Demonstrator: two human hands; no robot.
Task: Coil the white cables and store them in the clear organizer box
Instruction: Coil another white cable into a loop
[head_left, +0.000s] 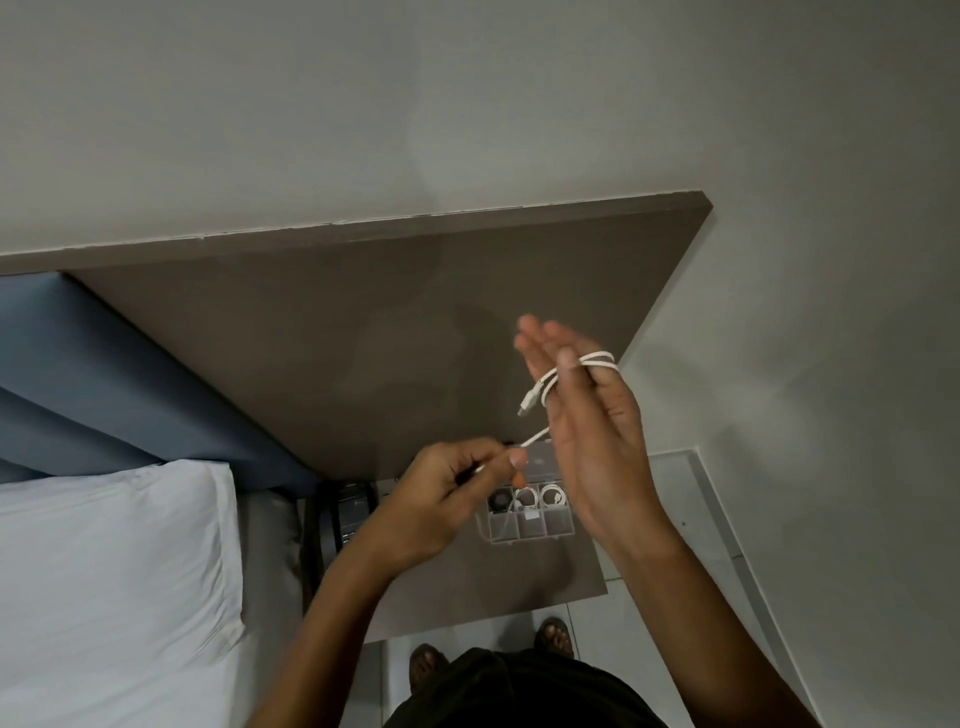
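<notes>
White cable (550, 387), brown table (363, 322)

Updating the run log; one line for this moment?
step: coiling | right hand: cable looped on fingers | left hand: pinching free end | box: open

My left hand (457, 493) hides the near left corner of the organizer box (530, 525). My right hand (597, 441) covers its three o'clock side. Coils (550, 496) inside look too small to count.

Your way down to the clear organizer box (527, 512) at the desk's (363, 338) near edge is crossed by both raised hands, while the desk's far side lies bare
</notes>
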